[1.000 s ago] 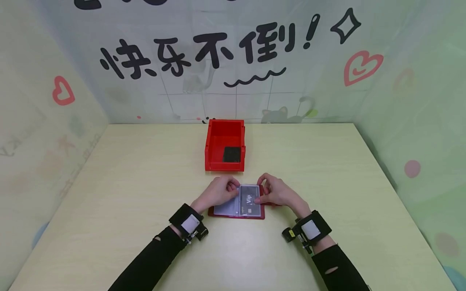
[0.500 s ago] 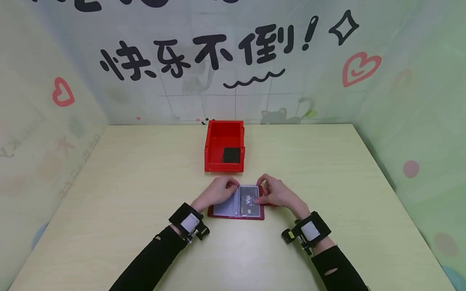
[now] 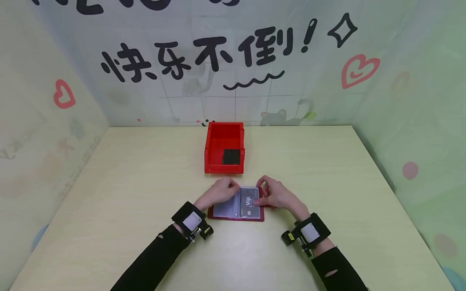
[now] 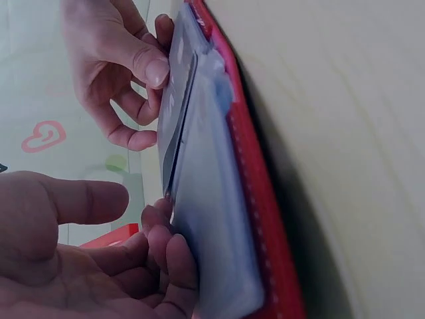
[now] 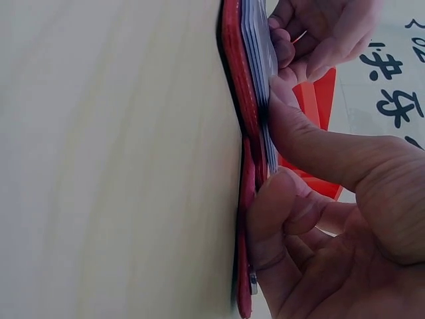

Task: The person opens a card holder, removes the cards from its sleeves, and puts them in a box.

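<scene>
A red card holder (image 3: 236,219) lies spread on the table with clear plastic sleeves (image 4: 209,206) showing. Its right-hand sleeve holds a grey card (image 3: 245,213) marked "Vip". My right hand (image 3: 278,195) grips the holder's right side, thumb (image 5: 312,149) on the card's sleeve and fingers bent at the page edges. My left hand (image 3: 219,191) is at the top of the left sleeve near the middle fold. In the left wrist view its fingertips (image 4: 179,262) touch the sleeve's edge, loosely curled, while the thumb (image 4: 96,201) stands apart.
Behind the holder stands a red bin (image 3: 218,139) with a flat black square piece (image 3: 231,157) inside. The pale wooden table (image 3: 145,169) is bordered by printed cloth walls at the back and sides. Each wrist carries a strapped camera.
My left wrist has shifted slightly right and its hand has turned a little at the sleeve's top. My right hand keeps its place on the holder. The head view has tilted slightly.
</scene>
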`<state>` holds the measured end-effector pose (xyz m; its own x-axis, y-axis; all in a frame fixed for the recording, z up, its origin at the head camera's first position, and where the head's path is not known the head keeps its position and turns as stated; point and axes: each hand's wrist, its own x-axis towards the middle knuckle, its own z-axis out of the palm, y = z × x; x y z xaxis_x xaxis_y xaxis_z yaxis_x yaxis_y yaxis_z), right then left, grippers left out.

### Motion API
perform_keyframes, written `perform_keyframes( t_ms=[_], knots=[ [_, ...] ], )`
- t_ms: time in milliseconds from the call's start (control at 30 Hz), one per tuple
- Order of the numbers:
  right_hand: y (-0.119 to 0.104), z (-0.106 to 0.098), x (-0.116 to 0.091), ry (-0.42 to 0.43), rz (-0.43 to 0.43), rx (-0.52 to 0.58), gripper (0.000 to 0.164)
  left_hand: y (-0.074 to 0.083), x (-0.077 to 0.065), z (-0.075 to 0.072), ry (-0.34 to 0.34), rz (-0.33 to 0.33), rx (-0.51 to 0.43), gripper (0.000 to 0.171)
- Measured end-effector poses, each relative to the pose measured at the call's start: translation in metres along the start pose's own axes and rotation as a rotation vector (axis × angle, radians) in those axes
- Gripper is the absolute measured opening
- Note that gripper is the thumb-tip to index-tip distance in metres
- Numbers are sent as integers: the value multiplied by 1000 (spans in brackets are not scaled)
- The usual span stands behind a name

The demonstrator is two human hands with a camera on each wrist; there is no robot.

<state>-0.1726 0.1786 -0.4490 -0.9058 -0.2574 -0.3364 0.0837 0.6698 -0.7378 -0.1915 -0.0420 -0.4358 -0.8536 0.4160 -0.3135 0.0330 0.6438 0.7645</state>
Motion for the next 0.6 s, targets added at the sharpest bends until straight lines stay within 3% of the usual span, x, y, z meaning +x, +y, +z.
perform_keyframes(
  t_ms=[600],
  knots=[
    [2, 0, 2, -2, -15, -13, 49, 7, -1, 9, -32, -11, 91, 34]
  ],
)
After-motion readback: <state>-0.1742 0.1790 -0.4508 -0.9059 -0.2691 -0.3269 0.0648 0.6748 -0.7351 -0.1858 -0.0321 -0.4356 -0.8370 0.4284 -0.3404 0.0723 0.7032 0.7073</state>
